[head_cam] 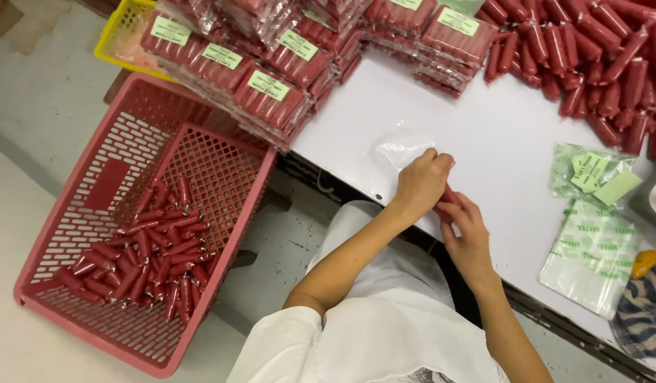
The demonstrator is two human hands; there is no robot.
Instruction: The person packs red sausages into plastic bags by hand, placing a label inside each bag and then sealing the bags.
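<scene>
My left hand [421,181] pinches the edge of a clear plastic bag [401,147] that lies on the white table [498,142]. Just below it, my right hand [470,230] grips a red sausage stick [448,196], whose end pokes out between the two hands. The hands touch each other at the table's near edge. How many sticks the right hand holds is hidden by the fingers.
Stacks of packed sausage bags with green labels [271,85] sit at the table's far left. Loose red sausages [597,57] are heaped at the far right. Printed empty bags [594,248] lie at the right. A pink crate [129,234] on the floor holds several sausages; a yellow crate [122,28] stands behind it.
</scene>
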